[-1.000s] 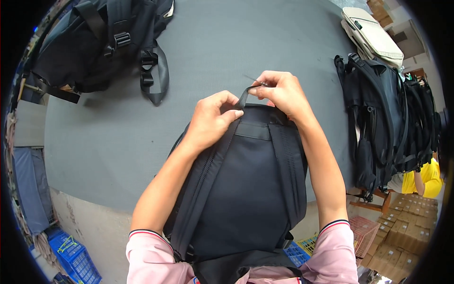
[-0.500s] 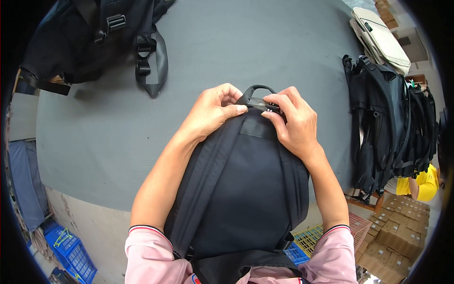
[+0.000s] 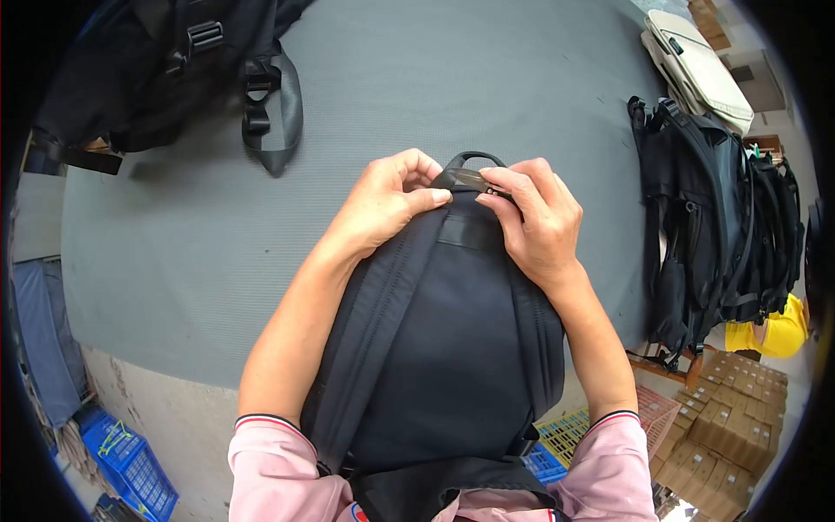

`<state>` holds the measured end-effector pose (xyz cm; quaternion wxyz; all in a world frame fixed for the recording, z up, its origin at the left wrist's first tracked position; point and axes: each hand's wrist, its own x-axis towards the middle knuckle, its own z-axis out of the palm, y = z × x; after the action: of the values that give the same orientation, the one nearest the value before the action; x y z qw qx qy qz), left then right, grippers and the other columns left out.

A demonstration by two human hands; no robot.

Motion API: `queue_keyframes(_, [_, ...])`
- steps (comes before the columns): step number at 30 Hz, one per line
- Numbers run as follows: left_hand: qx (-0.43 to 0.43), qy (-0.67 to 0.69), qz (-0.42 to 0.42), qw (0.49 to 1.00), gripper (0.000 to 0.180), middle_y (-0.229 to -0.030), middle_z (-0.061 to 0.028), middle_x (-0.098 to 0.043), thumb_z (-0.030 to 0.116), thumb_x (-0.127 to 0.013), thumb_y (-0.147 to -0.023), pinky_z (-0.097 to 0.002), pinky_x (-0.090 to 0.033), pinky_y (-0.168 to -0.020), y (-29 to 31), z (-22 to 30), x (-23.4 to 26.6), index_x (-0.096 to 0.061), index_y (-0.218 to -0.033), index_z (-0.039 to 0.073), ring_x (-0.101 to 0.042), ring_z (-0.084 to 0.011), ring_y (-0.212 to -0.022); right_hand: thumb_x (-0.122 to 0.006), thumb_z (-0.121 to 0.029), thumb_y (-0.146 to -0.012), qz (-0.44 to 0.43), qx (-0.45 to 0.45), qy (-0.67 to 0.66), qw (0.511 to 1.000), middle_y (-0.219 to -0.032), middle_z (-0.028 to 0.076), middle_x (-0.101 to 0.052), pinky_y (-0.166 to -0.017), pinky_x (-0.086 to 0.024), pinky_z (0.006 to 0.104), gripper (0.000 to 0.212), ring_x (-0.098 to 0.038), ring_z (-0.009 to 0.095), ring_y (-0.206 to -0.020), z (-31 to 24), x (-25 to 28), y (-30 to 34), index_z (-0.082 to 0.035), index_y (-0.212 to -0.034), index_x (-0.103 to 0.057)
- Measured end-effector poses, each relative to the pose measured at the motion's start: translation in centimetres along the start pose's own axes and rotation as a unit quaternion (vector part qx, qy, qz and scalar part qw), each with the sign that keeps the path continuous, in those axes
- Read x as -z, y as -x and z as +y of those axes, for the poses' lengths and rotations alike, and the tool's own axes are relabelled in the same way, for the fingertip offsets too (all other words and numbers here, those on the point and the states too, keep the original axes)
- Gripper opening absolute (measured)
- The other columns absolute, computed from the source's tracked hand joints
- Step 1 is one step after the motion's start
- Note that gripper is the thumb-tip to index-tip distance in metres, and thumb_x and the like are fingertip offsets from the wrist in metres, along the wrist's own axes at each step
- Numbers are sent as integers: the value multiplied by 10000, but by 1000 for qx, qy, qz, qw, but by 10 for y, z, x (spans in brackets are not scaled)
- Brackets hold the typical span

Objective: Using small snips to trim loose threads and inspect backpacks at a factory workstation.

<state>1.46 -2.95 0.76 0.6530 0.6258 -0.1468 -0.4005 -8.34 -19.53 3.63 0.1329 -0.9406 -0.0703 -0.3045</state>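
Note:
A black backpack (image 3: 444,348) lies at the table's near edge against me, its padded shoulder straps upward. My left hand (image 3: 383,200) pinches the fabric at its top edge, beside the left foot of the carry loop (image 3: 477,157). Between thumb and fingers my right hand (image 3: 541,217) grips small thread snips (image 3: 470,179), with a greyish blade and dark handle. The blade points left and touches or nearly touches the base of the loop. My right fingers cover most of the handle. What lies under my left fingertips is hidden.
Another black bag (image 3: 148,78) with buckled straps lies far left on the grey table (image 3: 191,270). Stacked black backpacks (image 3: 696,217) and a cream bag (image 3: 700,70) line the right. Blue crates (image 3: 130,461), cartons (image 3: 722,418) and a person in yellow (image 3: 774,331) are beyond the table.
The snips have tilted and shifted slightly left, with my right fingers closing further round the handle. My left hand keeps its pinch. The whole view has moved a little.

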Motion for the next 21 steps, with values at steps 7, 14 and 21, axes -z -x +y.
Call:
queue_keyframes(7, [-26,40,18,999,80,-880,-29,-628,30,-601,-876,-217,-478,-766,-1,-8,-3,-589,-955,22,-592,-94,-819,-692,-13,-760,91,-119,-15,989,-797,55,-553,-547,-477,304,172,-606,167,-668,14,25,-13,-67,-908,-622])
queue_keyframes(14, [-252,-178,218,926,96,-866,-73,-620,-10,-584,-832,-287,-482,-756,14,-9,-10,-620,-914,22,-600,-182,-821,-782,-81,-696,-16,-344,-126,930,-708,-20,-426,-542,-355,250,294,-382,103,-612,25,48,51,-65,-900,-571])
queue_keyframes(21, [-386,-401,66,828,227,-930,-103,-627,-69,-652,-723,-344,-495,-744,18,2,-35,-645,-934,15,-601,-270,-866,-790,-124,-715,-150,-403,-195,882,-557,6,-399,-512,-353,289,447,-380,120,-528,-11,52,65,-32,-1053,-512])
